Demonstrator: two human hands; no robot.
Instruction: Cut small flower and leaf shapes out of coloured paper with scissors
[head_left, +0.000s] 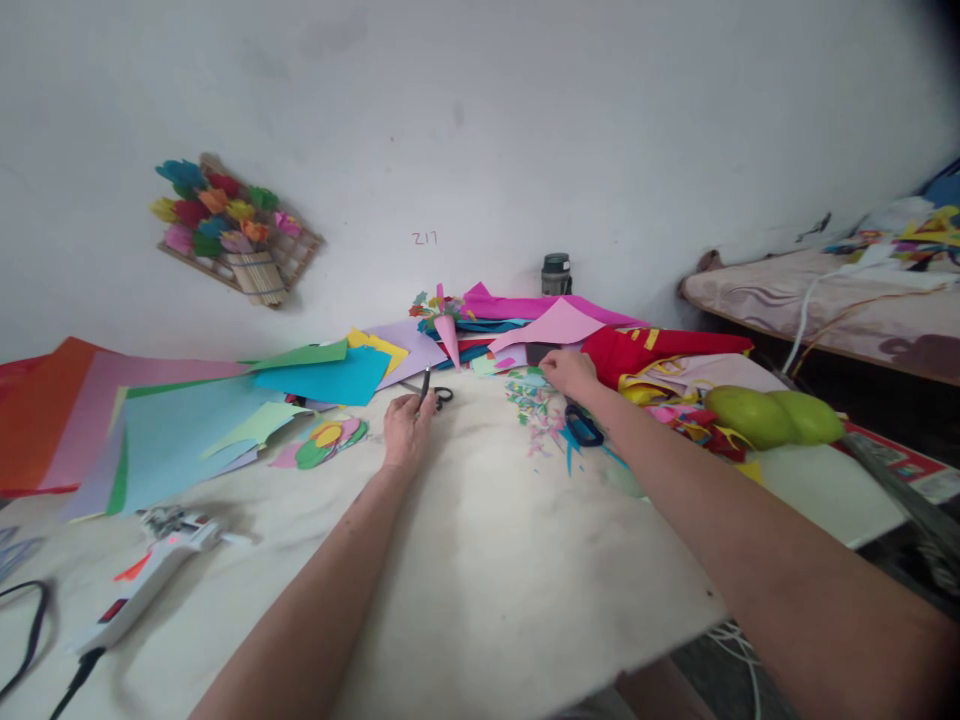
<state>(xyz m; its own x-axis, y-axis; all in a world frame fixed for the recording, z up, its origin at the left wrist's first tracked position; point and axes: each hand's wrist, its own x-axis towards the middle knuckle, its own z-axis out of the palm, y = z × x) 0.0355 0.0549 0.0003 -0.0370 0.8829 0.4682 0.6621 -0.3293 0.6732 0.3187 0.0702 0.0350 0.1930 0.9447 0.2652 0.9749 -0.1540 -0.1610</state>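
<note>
My left hand (409,428) is closed around a slim black pen (426,382), which points up and away from me. Just right of it lie scissors (444,396) with dark handles, partly covered by the hand. My right hand (571,374) reaches to the far side of the table, its fingers bent together beside a small dark box (536,353). What those fingers hold, if anything, is hidden. Below that wrist are dark blue scissor handles (583,427) and a scatter of small paper cuttings (534,405). Cut paper ovals (328,440) lie left of my left hand.
Coloured paper sheets (187,430) spread over the left side. A white glue gun (146,580) with a lit light and cord lies nearer. Red cloth (652,350), green fruit (772,416), a pink paper cone with flowers (448,335) and a dark flask (556,275) stand along the back and right.
</note>
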